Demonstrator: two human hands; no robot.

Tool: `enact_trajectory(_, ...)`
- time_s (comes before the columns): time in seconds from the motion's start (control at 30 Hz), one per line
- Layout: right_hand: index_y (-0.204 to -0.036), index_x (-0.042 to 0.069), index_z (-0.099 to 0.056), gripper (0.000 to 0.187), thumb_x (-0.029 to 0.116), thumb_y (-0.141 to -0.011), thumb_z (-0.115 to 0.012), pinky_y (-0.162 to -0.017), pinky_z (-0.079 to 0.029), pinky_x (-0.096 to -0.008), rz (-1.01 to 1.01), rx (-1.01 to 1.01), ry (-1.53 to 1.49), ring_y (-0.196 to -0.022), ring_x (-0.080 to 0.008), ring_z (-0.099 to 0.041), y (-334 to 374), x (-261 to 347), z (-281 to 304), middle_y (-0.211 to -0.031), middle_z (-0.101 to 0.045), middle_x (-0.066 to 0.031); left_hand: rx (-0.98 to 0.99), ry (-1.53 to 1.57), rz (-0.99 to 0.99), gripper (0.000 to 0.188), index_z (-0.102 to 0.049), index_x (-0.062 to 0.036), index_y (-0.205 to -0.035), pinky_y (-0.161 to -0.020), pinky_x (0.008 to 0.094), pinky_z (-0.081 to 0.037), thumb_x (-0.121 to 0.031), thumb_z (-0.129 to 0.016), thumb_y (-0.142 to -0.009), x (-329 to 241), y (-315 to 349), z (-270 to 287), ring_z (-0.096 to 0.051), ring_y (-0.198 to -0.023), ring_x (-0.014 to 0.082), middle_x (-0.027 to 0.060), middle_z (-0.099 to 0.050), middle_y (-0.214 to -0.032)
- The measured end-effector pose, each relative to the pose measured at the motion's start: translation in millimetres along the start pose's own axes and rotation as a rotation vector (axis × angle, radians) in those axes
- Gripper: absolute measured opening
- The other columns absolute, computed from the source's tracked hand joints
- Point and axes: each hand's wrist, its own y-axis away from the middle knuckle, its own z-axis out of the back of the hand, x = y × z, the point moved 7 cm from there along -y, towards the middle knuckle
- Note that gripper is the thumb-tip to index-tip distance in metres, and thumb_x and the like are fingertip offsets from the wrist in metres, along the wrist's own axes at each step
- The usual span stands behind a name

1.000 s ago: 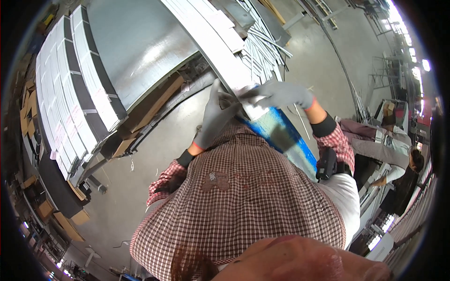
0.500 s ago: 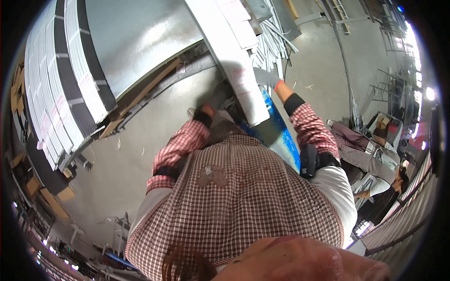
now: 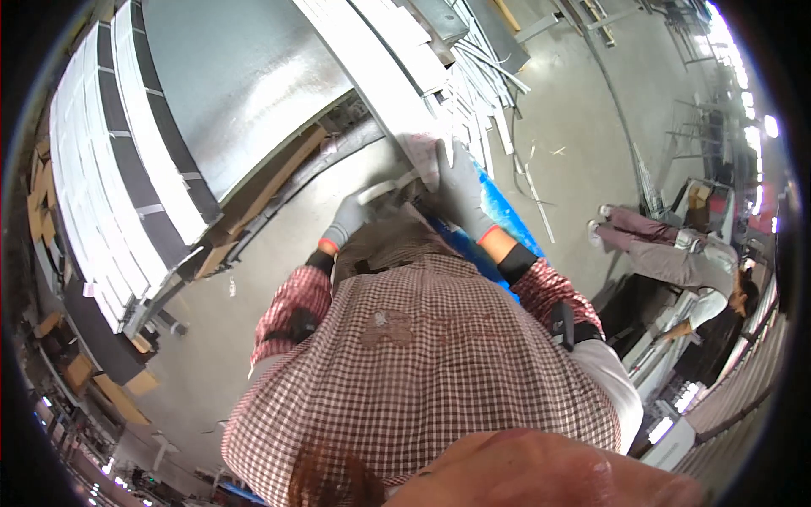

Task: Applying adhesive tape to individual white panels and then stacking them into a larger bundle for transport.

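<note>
Head view. Long white bundle point(image 3: 372, 72): slanting, near end at the right hand. Right hand point(image 3: 461, 188), grey-gloved: against that end; finger closure cannot be told. Left hand point(image 3: 345, 220), grey-gloved: just left of the bundle's end, fingers blurred, grip indeterminable. Blue-edged surface point(image 3: 505, 203): beside the right hand. Loose pale strips point(image 3: 479, 72): right of bundle.

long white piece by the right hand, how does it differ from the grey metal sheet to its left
The long white piece is narrow, while the grey metal sheet is broad. The long white piece is bright white; the grey metal sheet is darker, with a glossy sheen. The right hand is at the near end of the long white piece, but away from the grey metal sheet. Both run to the picture's upper edge.
</note>
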Motion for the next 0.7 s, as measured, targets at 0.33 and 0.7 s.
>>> enact_trajectory(0.33,-0.116,0.001,-0.047,0.044,0.007,-0.074,-0.059,-0.084,-0.046,-0.0359,-0.172,-0.017,-0.513,-0.099,-0.0306,-0.057,-9.1,-47.3,91.9,-0.101,-0.058,-0.0169,-0.344,-1.385,-0.517,0.021,-0.061,-0.0193,-0.1,-0.062,0.0395,-0.051,-0.028,-0.061,-0.081,-106.6,-48.2,-127.4,-0.066,-0.068,0.0242,0.0081,-0.066,-0.071)
enact_trajectory(0.7,-0.081,0.014,-0.058,0.019,0.029,-0.084,-0.048,-0.059,-0.046,-0.0432,0.545,0.714,-0.002,-0.069,-0.032,-0.061,-71.1,-71.8,-44.5,-0.074,-0.062,-0.0116,-0.544,-1.35,-0.531,0.045,-0.048,-0.0133,-0.122,-0.058,0.0398,-0.051,-0.033,-0.059,-0.083,-111.3,-41.3,-136.2,-0.065,-0.068,0.027,0.0081,-0.064,-0.075)
